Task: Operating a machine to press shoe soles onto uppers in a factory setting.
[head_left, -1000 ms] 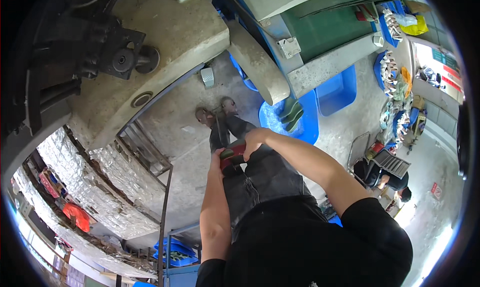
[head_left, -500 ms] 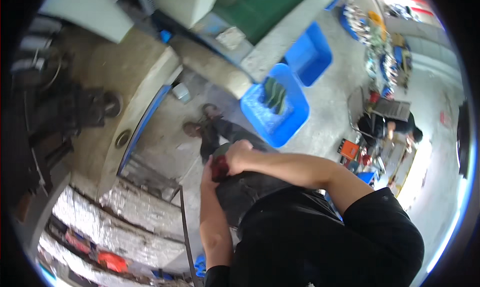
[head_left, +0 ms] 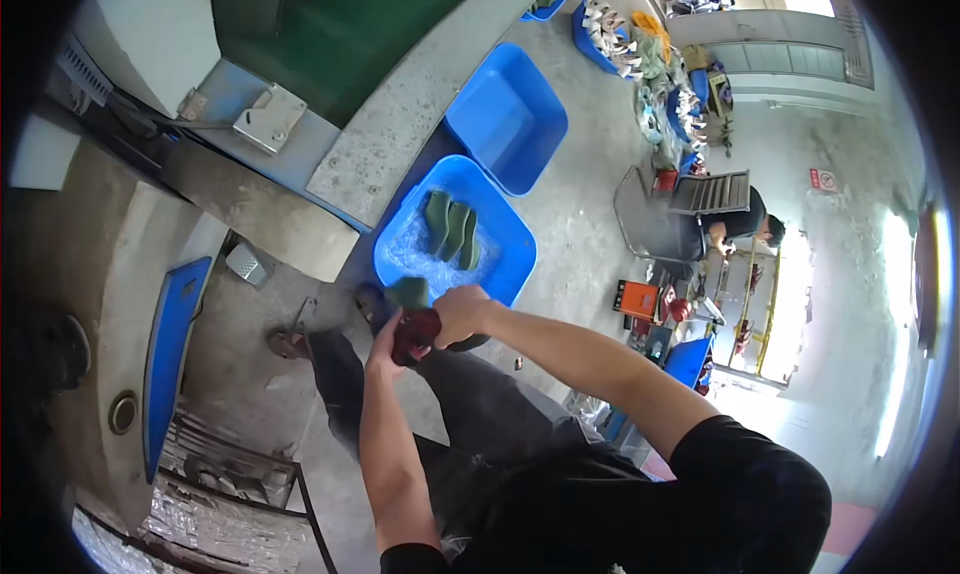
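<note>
In front of my body, both hands hold a dark red, glossy shoe (head_left: 417, 334). A green block shaped like a shoe last (head_left: 409, 293) sticks out of its far end. My left hand (head_left: 384, 348) is closed around the shoe's left side, and my right hand (head_left: 464, 314) grips it from the right, with fingers partly hidden. Just beyond my hands stands a blue tub (head_left: 520, 239) lined with clear plastic. Several green shoe lasts (head_left: 455, 232) lie side by side in it.
A second blue tub (head_left: 510, 114) stands behind the first. To the left are a concrete ledge (head_left: 290, 219) and a machine housing (head_left: 160, 44). A person (head_left: 740, 224) sits at the right beside a chair (head_left: 712, 194). An orange box (head_left: 636, 299) stands near them.
My view has turned, so the tubs and the seated person appear further left. Both hands still hold the shoe, and its green block now shows more plainly near the tub's edge.
</note>
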### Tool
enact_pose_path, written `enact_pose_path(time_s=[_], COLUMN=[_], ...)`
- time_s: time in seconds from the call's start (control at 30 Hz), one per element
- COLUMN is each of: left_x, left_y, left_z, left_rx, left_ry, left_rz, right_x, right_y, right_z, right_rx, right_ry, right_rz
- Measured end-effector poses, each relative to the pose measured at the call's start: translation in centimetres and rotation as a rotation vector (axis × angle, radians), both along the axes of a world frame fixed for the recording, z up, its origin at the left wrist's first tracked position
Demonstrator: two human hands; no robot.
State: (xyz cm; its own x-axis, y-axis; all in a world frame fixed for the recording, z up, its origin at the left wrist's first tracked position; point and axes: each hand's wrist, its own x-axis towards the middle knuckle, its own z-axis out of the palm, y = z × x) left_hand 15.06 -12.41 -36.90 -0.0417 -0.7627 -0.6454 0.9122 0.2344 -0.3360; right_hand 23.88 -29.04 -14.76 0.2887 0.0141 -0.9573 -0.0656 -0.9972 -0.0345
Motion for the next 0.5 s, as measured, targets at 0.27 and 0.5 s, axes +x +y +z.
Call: enact_pose_path(time_s=[0.27,0.5], left_x=[2.8,-7.7], left_y=[2.6,28.1], left_z=[18.4,53.9], left_rx=[0.188,0.945], left_ry=[-0.227,-0.765], left_rz=[0.015,0.618], right_x=[2.2,4.7], right_y=[-2.8,20.4], right_z=[9.6,33.4], right_rx=[0.235,1.288], right_ry=[-0.062,-0.589], right_rz=[0.069,0.095])
